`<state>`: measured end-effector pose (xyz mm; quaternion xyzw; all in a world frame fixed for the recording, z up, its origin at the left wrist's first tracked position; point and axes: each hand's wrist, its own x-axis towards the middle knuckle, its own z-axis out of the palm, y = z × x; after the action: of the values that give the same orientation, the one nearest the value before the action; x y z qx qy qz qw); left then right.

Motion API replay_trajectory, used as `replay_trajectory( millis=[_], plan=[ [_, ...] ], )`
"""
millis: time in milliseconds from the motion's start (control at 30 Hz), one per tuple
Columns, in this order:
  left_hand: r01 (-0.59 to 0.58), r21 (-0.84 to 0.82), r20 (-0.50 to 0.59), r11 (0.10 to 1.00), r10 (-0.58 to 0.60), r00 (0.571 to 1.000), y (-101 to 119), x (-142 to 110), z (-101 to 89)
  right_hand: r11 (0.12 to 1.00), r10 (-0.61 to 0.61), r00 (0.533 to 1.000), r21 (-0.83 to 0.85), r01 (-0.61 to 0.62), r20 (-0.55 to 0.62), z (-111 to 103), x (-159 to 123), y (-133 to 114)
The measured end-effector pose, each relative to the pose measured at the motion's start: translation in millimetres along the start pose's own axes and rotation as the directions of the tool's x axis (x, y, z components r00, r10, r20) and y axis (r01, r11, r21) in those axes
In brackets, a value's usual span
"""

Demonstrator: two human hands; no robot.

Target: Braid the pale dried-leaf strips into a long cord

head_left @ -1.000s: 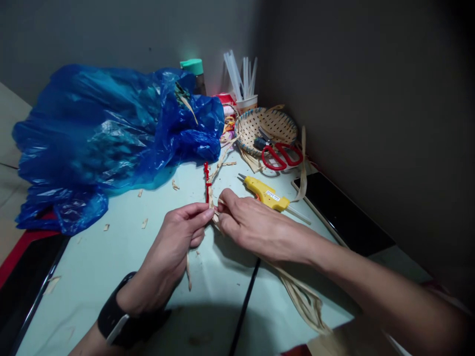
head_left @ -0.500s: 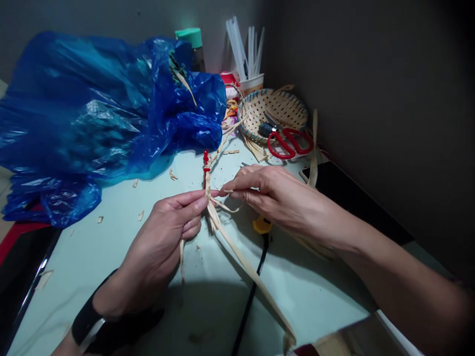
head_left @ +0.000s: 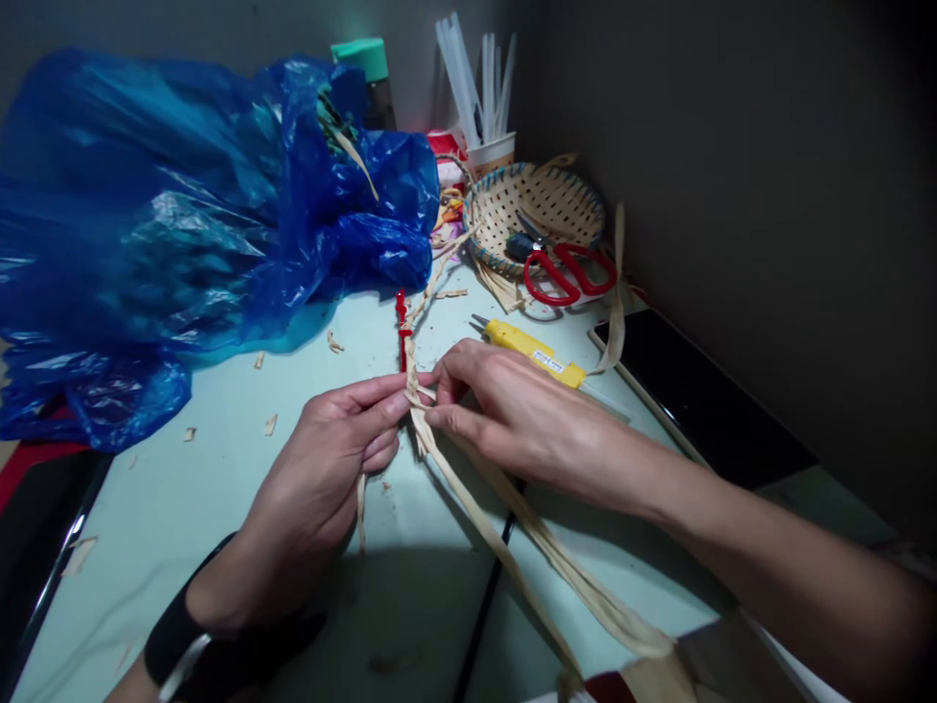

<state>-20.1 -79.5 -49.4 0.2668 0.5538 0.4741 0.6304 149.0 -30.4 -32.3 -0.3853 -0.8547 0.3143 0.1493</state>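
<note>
Pale dried-leaf strips [head_left: 505,532] run across the light table top [head_left: 220,469] and are plaited into a thin braid [head_left: 425,298] leading up to a red clip [head_left: 400,322]. My left hand [head_left: 333,459] pinches the braid's lower end between thumb and forefinger. Just right of it, my right hand [head_left: 505,415] is closed on the loose strips where they meet the braid. Both hands nearly touch at the plaiting point. A black band sits on my left wrist [head_left: 183,640].
A big blue plastic bag [head_left: 183,225] fills the left back. A woven basket [head_left: 505,200] holds red-handled scissors [head_left: 567,273]. A yellow glue gun [head_left: 534,351] lies behind my right hand, its black cord [head_left: 479,625] running forward. A cup of glue sticks [head_left: 487,146], a green-capped bottle [head_left: 362,68] and a black slab [head_left: 703,400] stand near the wall.
My right hand lifted a strip up and to the right, then came back down beside my left hand. The view shifted downward slightly, and the loose strips now lie straighter toward me.
</note>
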Motion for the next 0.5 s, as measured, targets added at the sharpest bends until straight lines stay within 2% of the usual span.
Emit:
replay_trajectory(
  millis=[100, 300, 500],
  plan=[
    [-0.004, -0.004, 0.0, 1.0, 0.004, 1.0, -0.5, 0.5, 0.0, 1.0, 0.025, 0.999, -0.003, -0.025, 0.024, 1.0, 2.1, 2.5],
    [0.001, -0.009, 0.022, 1.0, -0.001, 1.0, 1.0, -1.6, 0.5, 0.999, 0.01, 1.0, -0.035, -0.011, -0.029, 1.3, 3.8, 3.7],
    [0.013, -0.004, 0.035, 1.0, -0.012, 0.999, 1.0, -2.3, 3.5, 1.0, 0.017, 0.999, 0.022, -0.016, -0.048, -1.8, 2.0, 2.0]
  ],
)
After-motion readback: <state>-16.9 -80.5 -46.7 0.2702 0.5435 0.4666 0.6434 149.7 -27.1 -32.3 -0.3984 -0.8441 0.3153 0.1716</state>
